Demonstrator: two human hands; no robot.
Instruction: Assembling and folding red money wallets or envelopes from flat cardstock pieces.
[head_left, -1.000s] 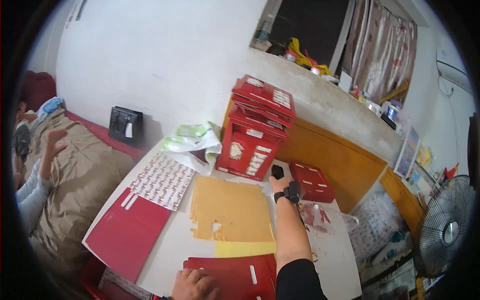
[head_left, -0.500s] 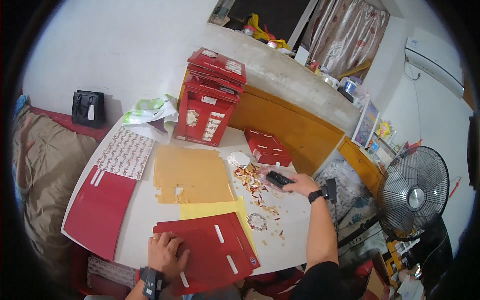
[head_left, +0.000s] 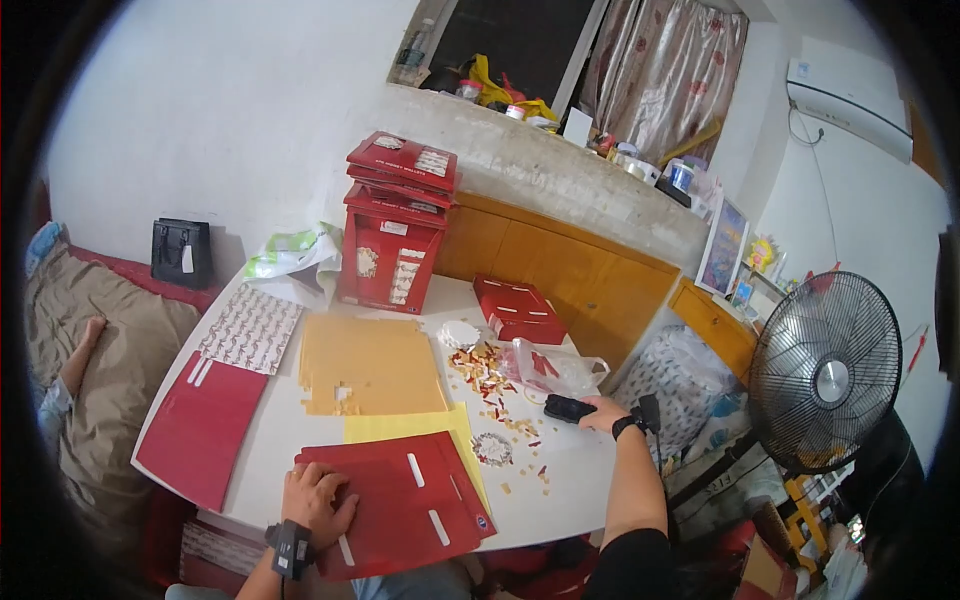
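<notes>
At the table's front edge, my left hand (head_left: 318, 503) rests on a flat red cardboard sheet (head_left: 395, 490) with white slots, its fingers apart. Under that sheet a yellow sheet (head_left: 458, 428) sticks out. On the right, my right hand (head_left: 605, 414) is closed round a black oblong object (head_left: 568, 408) held over the table; its exact kind I cannot make out. Just behind it sits a clear plastic bag (head_left: 570, 368). To its left are scattered red and tan paper scraps (head_left: 480, 370) and a small white-and-grey patterned paper cutout (head_left: 492, 449).
Tan sheets (head_left: 370, 362) lie mid-table. Leftward are a patterned sheet (head_left: 252, 328) and a red sheet (head_left: 203, 430). Red folded boxes (head_left: 398, 225) are stacked at the back, near a lower red stack (head_left: 520, 308). A standing fan (head_left: 828, 375) is on the right.
My right hand has drawn the black object nearer, away from the plastic bag, which now shows more fully. My left hand stays on the red sheet. The whole view has shifted slightly.
</notes>
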